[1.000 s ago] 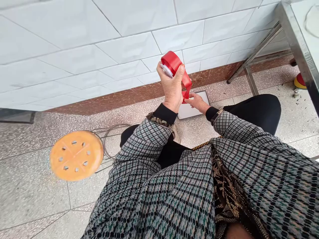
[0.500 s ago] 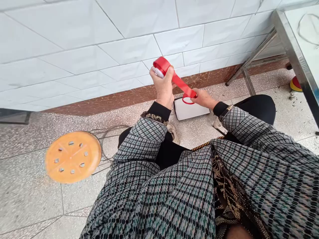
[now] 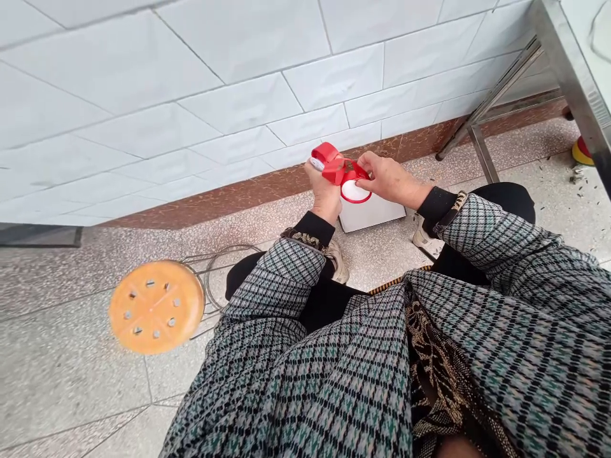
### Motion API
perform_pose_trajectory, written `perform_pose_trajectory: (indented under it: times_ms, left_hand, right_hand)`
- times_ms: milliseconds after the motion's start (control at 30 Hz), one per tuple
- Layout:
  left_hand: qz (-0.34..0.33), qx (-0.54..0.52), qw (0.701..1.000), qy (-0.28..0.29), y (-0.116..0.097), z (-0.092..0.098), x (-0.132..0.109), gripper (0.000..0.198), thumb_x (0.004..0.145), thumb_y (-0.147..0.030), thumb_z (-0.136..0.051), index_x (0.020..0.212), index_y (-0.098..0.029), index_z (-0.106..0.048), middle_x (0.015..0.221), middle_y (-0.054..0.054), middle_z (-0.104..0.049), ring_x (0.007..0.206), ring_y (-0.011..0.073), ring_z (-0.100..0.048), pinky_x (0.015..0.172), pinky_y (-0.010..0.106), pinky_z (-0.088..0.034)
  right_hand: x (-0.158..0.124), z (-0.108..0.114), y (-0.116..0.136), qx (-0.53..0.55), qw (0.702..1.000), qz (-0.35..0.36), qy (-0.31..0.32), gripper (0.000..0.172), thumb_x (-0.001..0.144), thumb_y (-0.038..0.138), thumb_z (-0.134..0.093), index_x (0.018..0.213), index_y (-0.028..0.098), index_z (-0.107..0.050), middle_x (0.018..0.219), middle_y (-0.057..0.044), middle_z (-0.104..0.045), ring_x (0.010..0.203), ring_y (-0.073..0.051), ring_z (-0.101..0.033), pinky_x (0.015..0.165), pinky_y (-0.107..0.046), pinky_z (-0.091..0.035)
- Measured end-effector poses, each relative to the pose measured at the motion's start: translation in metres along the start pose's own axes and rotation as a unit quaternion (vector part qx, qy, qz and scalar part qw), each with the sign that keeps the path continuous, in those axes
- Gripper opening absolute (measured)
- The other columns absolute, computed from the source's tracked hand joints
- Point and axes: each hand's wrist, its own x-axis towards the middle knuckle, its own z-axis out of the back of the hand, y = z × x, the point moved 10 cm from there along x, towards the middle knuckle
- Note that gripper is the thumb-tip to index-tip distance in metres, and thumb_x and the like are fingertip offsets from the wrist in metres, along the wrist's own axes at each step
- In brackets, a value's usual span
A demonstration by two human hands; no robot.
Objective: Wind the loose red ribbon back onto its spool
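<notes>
My left hand (image 3: pixel 325 191) is closed round a roll of red ribbon (image 3: pixel 325 156), held up in front of the wall. My right hand (image 3: pixel 389 181) pinches the free end of the ribbon, which is curled into a small loop (image 3: pixel 356 189) right beside the roll. Both hands are close together above a white box (image 3: pixel 372 213) that lies on the floor by my feet. I sit with checked sleeves and black trousers in view.
An orange round stool (image 3: pixel 156 306) with a wire frame stands on the floor to my left. A steel table (image 3: pixel 580 76) with slanted legs (image 3: pixel 477 121) is at the right. The white tiled wall (image 3: pixel 191 95) is straight ahead. A red and yellow object (image 3: pixel 585 152) lies under the table.
My right hand has come up and left, bringing the ribbon loop against the roll. The stretched length of ribbon between the hands has closed up. My left hand has lowered.
</notes>
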Motion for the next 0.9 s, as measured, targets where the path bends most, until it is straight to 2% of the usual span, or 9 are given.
perform_pose_trajectory:
  times_ms: [67, 167, 233, 300, 467, 567, 700, 900]
  left_hand:
    - [0.004, -0.005, 1.0, 0.005, 0.0, 0.002, -0.002, 0.058, 0.072, -0.038, -0.093, 0.102, -0.029, -0.044, 0.1, 0.0, -0.065, 0.09, 0.0171, -0.067, 0.083, 0.036, -0.057]
    - [-0.034, -0.033, 0.999, 0.011, -0.007, 0.0, -0.007, 0.053, 0.082, -0.05, -0.087, 0.104, -0.028, -0.045, 0.101, -0.001, -0.064, 0.092, 0.0133, -0.066, 0.085, 0.035, -0.055]
    - [-0.069, -0.045, 0.997, 0.004, -0.014, -0.001, -0.011, 0.051, 0.087, -0.059, -0.08, 0.107, -0.027, -0.045, 0.101, -0.002, -0.063, 0.096, 0.0122, -0.066, 0.086, 0.036, -0.053]
    - [-0.082, -0.048, 0.995, -0.005, -0.018, -0.002, -0.011, 0.056, 0.085, -0.063, -0.081, 0.109, -0.027, -0.046, 0.101, -0.001, -0.063, 0.095, 0.0126, -0.066, 0.086, 0.036, -0.053]
    - [-0.048, -0.04, 0.998, 0.001, -0.018, -0.006, -0.006, 0.064, 0.073, -0.059, -0.092, 0.106, -0.029, -0.046, 0.102, -0.001, -0.063, 0.094, 0.0149, -0.064, 0.083, 0.037, -0.055]
    - [-0.038, -0.026, 0.999, -0.002, -0.019, -0.006, -0.005, 0.063, 0.074, -0.058, -0.092, 0.108, -0.03, -0.047, 0.101, 0.001, -0.063, 0.1, 0.0181, -0.065, 0.08, 0.037, -0.055]
    - [-0.054, 0.0, 0.999, 0.0, -0.022, -0.008, -0.005, 0.065, 0.071, -0.053, -0.092, 0.117, -0.033, -0.05, 0.11, 0.002, -0.066, 0.108, 0.0236, -0.068, 0.083, 0.039, -0.059]
    - [-0.058, 0.02, 0.998, 0.022, -0.02, -0.011, 0.0, 0.063, 0.07, -0.041, -0.094, 0.118, -0.031, -0.054, 0.114, 0.005, -0.07, 0.106, 0.0246, -0.07, 0.091, 0.042, -0.061]
  right_hand:
    - [-0.002, -0.001, 0.001, 0.021, 1.0, -0.009, -0.011, 0.034, 0.083, 0.01, -0.08, 0.107, 0.02, -0.058, 0.092, -0.005, -0.069, 0.101, -0.029, -0.067, 0.093, -0.038, -0.048]
    - [-0.005, -0.003, 0.002, 0.05, 0.998, -0.021, -0.012, 0.039, 0.082, 0.008, -0.079, 0.113, 0.021, -0.057, 0.093, -0.004, -0.069, 0.102, -0.029, -0.066, 0.093, -0.038, -0.048]
    - [-0.008, -0.003, 0.003, 0.057, 0.998, -0.029, -0.02, 0.039, 0.084, 0.009, -0.077, 0.114, 0.02, -0.056, 0.093, -0.004, -0.069, 0.1, -0.028, -0.067, 0.093, -0.038, -0.048]
    - [-0.012, -0.001, 0.005, 0.059, 0.997, -0.031, -0.029, 0.034, 0.086, 0.011, -0.076, 0.112, 0.02, -0.057, 0.091, -0.003, -0.069, 0.098, -0.027, -0.067, 0.091, -0.037, -0.049]
    - [-0.015, -0.005, 0.006, 0.088, 0.996, -0.028, -0.021, 0.01, 0.098, 0.022, -0.068, 0.093, 0.019, -0.06, 0.082, -0.003, -0.066, 0.086, -0.021, -0.068, 0.08, -0.032, -0.049]
    - [-0.012, -0.006, -0.002, 0.102, 0.994, -0.04, -0.022, 0.013, 0.1, 0.021, -0.064, 0.087, 0.017, -0.062, 0.081, -0.003, -0.067, 0.082, -0.019, -0.068, 0.076, -0.03, -0.05]
    - [-0.008, 0.0, -0.007, 0.079, 0.995, -0.03, -0.048, 0.01, 0.092, 0.016, -0.072, 0.083, 0.017, -0.067, 0.092, -0.006, -0.069, 0.091, -0.022, -0.068, 0.08, -0.032, -0.052]
    - [-0.008, -0.009, -0.003, 0.055, 0.998, -0.022, -0.003, 0.019, 0.094, 0.01, -0.066, 0.076, 0.016, -0.061, 0.095, -0.008, -0.065, 0.094, -0.022, -0.067, 0.083, -0.033, -0.054]
